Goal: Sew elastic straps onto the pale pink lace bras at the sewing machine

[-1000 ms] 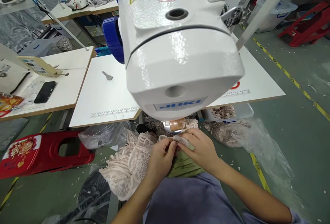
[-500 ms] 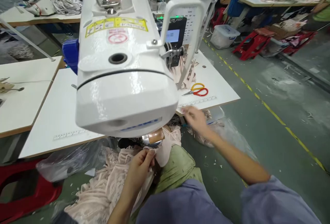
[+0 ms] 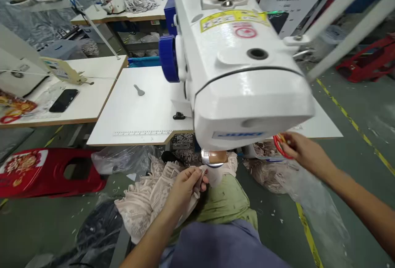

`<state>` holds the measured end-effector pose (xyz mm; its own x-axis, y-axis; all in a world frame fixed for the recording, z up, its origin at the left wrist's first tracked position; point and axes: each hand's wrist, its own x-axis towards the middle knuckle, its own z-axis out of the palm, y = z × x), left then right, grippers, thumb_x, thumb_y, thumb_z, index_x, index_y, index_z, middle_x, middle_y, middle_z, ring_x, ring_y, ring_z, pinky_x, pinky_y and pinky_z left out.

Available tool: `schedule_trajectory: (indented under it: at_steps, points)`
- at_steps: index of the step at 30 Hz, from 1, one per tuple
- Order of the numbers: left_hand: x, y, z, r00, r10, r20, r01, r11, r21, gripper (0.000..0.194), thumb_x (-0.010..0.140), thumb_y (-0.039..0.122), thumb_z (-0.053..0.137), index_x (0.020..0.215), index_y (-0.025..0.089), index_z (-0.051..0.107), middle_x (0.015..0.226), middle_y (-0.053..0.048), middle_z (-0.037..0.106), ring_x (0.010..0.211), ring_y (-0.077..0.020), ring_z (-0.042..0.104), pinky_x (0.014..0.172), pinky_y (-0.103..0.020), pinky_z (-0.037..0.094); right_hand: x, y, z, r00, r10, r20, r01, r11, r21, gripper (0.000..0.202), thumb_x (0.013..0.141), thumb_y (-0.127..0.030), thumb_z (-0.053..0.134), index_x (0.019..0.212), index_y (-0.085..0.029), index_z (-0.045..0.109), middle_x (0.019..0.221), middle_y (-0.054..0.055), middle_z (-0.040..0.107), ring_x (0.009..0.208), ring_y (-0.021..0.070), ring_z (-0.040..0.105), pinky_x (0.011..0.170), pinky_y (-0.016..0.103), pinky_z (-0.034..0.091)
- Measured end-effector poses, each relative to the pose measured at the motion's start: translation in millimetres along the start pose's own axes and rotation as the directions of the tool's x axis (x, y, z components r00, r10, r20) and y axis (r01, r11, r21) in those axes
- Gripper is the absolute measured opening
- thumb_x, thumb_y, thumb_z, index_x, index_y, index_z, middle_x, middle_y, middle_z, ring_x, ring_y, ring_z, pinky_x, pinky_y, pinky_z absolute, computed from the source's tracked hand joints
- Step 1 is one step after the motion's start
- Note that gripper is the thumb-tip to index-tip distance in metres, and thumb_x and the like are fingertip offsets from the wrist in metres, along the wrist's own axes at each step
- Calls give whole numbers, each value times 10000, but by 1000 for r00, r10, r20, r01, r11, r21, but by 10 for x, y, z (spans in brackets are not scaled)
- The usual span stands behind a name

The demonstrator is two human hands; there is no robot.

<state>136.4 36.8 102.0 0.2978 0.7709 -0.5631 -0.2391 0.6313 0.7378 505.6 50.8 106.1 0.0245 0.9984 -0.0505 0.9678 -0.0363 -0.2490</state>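
My left hand (image 3: 189,181) pinches the edge of a pale pink lace garment (image 3: 163,190), just below the sewing arm of a white sewing machine (image 3: 247,99). The garment spills over my lap and down to the left in a heap. To the right of the machine head, my right hand (image 3: 300,151) grips scissors by their red handle loop (image 3: 279,146). The machine head hides the blades. Between the hands, the machine's metal and brown lower end (image 3: 214,158) shows above the cloth.
A white table (image 3: 138,112) with a printed ruler extends left of the machine. On the neighbouring table lies a black phone (image 3: 63,100). A red stool (image 3: 52,173) stands at lower left. Clear plastic (image 3: 311,202) and a bundle of pale straps (image 3: 268,173) hang at right.
My right hand, bare half a second ago beside the table edge, now holds the scissors that lay on the table. The view has swung left. My left hand keeps its pinch on the garment.
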Motion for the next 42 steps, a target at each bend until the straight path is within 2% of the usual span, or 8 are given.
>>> schedule_trajectory:
  at_steps: [3, 5, 10, 14, 20, 23, 28, 42]
  points:
    - [-9, 2, -14, 1000, -9, 11, 10, 1000, -28, 495, 612, 580, 823, 731, 135, 642, 693, -30, 643, 528, -79, 502, 478, -197, 346, -630, -481, 94, 990, -128, -51, 136, 963, 231, 266, 886, -300, 516, 1118, -230, 626, 814, 94, 709, 554, 223, 635, 444, 322, 478]
    - [-11, -1, -8, 999, -7, 33, 7, 1000, -7, 488, 638, 588, 808, 718, 138, 636, 696, -27, 634, 530, -76, 492, 479, -196, 354, -907, -839, 149, 955, -296, 3, 281, 911, 300, 347, 822, -277, 599, 1169, -276, 608, 1046, 94, 711, 735, 239, 703, 532, 324, 561]
    - [-12, -25, 24, 997, 28, 67, -38, 989, 142, 460, 722, 596, 732, 683, 150, 625, 659, -22, 612, 530, -88, 480, 501, -211, 353, -924, -1337, 293, 915, -397, -68, 398, 865, 305, 322, 870, -237, 576, 1192, -232, 584, 1107, 101, 687, 877, 226, 712, 631, 317, 607]
    - [-32, -16, 38, 995, 60, 75, -79, 959, 274, 409, 789, 546, 643, 662, 158, 625, 629, -28, 599, 531, -104, 458, 522, -233, 323, -764, -1343, 347, 901, -431, -43, 419, 842, 339, 301, 919, -245, 547, 1217, -234, 587, 1124, 96, 689, 759, 193, 695, 568, 297, 581]
    - [-71, 15, 28, 995, 34, 97, -56, 972, 227, 253, 732, 371, 566, 573, 174, 585, 560, -6, 528, 494, -100, 368, 517, -255, 275, -834, -1282, 302, 907, -420, 12, 361, 794, 490, 286, 936, -255, 560, 1216, -283, 611, 1041, 56, 717, 586, 138, 654, 494, 243, 543]
    - [-77, 0, 13, 995, 21, 99, -37, 986, 163, 277, 714, 405, 589, 562, 176, 550, 568, -4, 525, 485, -87, 333, 499, -253, 236, -895, -1272, 323, 920, -391, -13, 339, 782, 524, 287, 929, -260, 573, 1207, -311, 621, 978, 45, 724, 677, 169, 690, 540, 254, 557]
    - [-49, -68, -56, 998, 42, 44, -46, 993, 105, 397, 704, 542, 692, 679, 155, 608, 526, 52, 435, 468, -64, 248, 474, -236, 164, -926, -1305, 344, 947, -322, -12, 268, 767, 582, 343, 857, -163, 553, 1165, -305, 608, 816, 15, 651, 499, 133, 561, 412, 232, 452]
    - [-80, -60, -64, 982, 189, -17, -176, 942, 285, 467, 802, 598, 640, 626, 171, 567, 558, 24, 490, 490, -83, 319, 490, -240, 221, -687, -1591, 385, 941, -313, 130, 183, 792, 583, 376, 755, -195, 627, 1123, -270, 615, 1027, 55, 684, 737, 197, 665, 569, 285, 540]
